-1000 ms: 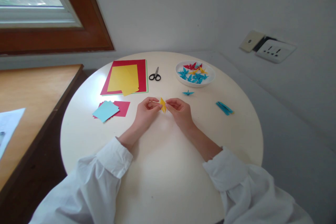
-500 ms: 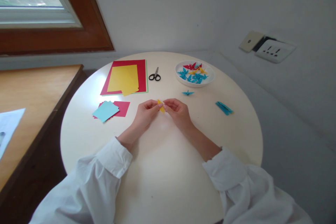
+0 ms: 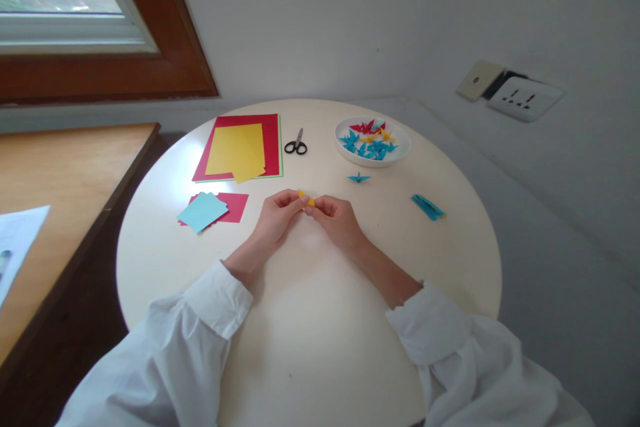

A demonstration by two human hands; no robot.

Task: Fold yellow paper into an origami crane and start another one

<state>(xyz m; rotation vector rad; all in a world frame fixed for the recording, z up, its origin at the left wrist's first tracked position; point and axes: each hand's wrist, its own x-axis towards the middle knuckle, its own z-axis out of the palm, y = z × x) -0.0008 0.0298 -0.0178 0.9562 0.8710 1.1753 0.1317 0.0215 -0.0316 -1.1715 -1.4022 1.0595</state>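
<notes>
My forearms angle inward over the round table (image 3: pixel 310 347), wrists low. My left hand (image 3: pixel 274 220) and right hand (image 3: pixel 340 219) meet, fingers pinched shut on a small yellow folded paper (image 3: pixel 307 198) between them. Beyond lie a blue paper crane (image 3: pixel 359 178) and scissors (image 3: pixel 296 145).

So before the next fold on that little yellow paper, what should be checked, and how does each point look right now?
1. Both hands grip the paper: ok. The left hand and right hand pinch the yellow paper piece between fingertips.
2. Creases lined up: cannot tell, the piece is mostly hidden by fingers.
3. Bare table under the hands: ok.
4. Scissors apart from the hands: ok, lying near the far edge.
5. Plate of folded cranes out of the way: ok, far right.
6. Loose blue crane apart from the right hand: ok.
</notes>
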